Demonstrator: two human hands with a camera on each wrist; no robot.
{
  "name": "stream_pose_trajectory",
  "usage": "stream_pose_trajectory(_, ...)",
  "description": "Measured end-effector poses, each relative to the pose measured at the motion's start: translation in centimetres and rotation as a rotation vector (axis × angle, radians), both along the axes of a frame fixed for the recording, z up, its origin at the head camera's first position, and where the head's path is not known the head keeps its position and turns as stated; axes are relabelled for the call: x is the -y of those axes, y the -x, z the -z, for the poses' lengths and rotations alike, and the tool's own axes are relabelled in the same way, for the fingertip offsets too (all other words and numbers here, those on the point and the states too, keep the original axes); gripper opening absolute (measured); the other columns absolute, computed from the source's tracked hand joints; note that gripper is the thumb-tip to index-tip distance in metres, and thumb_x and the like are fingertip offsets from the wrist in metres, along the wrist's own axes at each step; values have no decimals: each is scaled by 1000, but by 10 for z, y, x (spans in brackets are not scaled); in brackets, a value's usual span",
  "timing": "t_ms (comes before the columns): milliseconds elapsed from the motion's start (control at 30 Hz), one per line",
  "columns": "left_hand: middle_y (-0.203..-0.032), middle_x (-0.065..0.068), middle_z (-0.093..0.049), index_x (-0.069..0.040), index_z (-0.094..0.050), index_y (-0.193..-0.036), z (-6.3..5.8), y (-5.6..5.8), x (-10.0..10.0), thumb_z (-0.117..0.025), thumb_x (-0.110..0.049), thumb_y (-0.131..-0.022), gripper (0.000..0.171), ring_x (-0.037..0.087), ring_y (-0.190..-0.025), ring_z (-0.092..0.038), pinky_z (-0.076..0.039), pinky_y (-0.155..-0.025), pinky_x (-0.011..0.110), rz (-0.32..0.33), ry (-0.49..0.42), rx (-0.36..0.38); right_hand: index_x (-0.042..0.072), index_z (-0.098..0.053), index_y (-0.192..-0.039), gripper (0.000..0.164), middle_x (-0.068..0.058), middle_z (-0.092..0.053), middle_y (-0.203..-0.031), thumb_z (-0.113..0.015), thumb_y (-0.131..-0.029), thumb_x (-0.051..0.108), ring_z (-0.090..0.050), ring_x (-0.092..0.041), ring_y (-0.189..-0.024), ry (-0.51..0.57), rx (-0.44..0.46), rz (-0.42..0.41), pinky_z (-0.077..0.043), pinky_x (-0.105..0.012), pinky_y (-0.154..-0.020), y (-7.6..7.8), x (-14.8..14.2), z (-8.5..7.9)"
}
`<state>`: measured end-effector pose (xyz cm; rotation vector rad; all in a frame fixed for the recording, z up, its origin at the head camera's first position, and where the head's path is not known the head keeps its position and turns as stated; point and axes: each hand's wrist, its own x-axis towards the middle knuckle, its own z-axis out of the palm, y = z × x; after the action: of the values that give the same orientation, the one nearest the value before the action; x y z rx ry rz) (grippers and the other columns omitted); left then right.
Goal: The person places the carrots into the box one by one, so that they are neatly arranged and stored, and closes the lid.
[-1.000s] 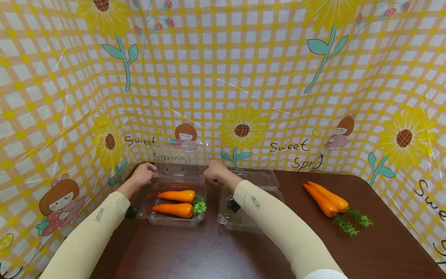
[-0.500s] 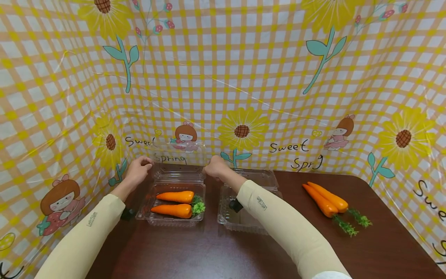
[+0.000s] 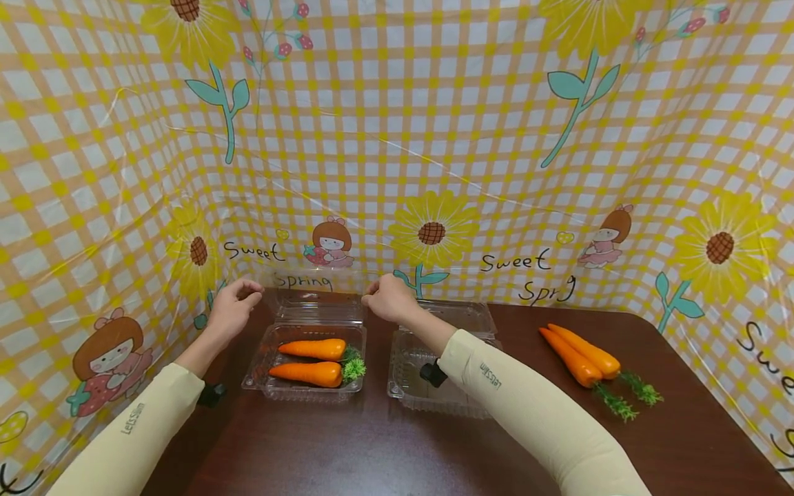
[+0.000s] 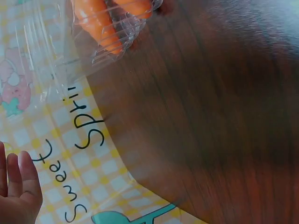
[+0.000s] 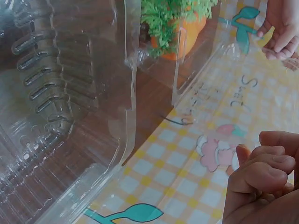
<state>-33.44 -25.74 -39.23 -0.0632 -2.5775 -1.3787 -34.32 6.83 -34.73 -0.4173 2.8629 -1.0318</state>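
Note:
Two orange carrots (image 3: 307, 373) with green tops lie side by side in the left clear plastic clamshell box (image 3: 310, 395). Its lid (image 3: 319, 313) is raised and leans toward the back cloth. My left hand (image 3: 232, 310) hovers to the left of that lid, with relaxed fingers and nothing in them; the left wrist view shows its fingers (image 4: 29, 179) apart from the box. To the right of the lid is my right hand (image 3: 391, 297), fingers loosely bent. In the right wrist view these fingers (image 5: 261, 172) hold nothing visible.
A second clear clamshell box (image 3: 422, 399) stands right of the first, its lid (image 3: 459, 317) folded back, under my right forearm. Two more carrots (image 3: 583, 355) lie together on the dark table (image 3: 322, 448) at the right. A checked cloth (image 3: 397, 138) surrounds the back and sides.
My left hand has drawn away from the lid, to the left. My right hand has risen slightly, and the left box's lid has sunk further back. The carrots stay where they were.

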Motion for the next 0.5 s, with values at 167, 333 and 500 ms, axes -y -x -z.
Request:
stream_pose_trajectory(167, -133, 21, -61, -1, -64, -120, -2, -21, 6, -51, -24, -107, 29, 37, -117, -58, -51, -88, 44, -9, 43, -59, 10, -80, -104, 20, -6, -76, -104, -66, -97, 23, -65, -17, -68, -19, -51, -51, -42, -26, -52, -12, 0, 1)
stream_pose_trajectory(333, -127, 22, -63, -1, -64, -119, 2, -43, 11, -51, -29, -107, 32, 42, -125, -52, -46, -94, 55, 14, 99, -96, 9, -78, -105, 20, -5, -76, -99, -67, -97, 24, -65, -14, -72, -32, -74, -101, -51, -28, -61, -25, 1, 4)
stream_pose_trajectory(500, -123, 18, -63, -5, -66, -116, 8, -59, 13, -53, -29, -106, 29, 38, -116, -57, -46, -87, 49, 14, 203, -151, 11, -76, -111, 23, -4, -74, -100, -71, -95, 27, -65, -14, -71, -79, -77, -110, -52, -31, -62, -40, 0, 9)
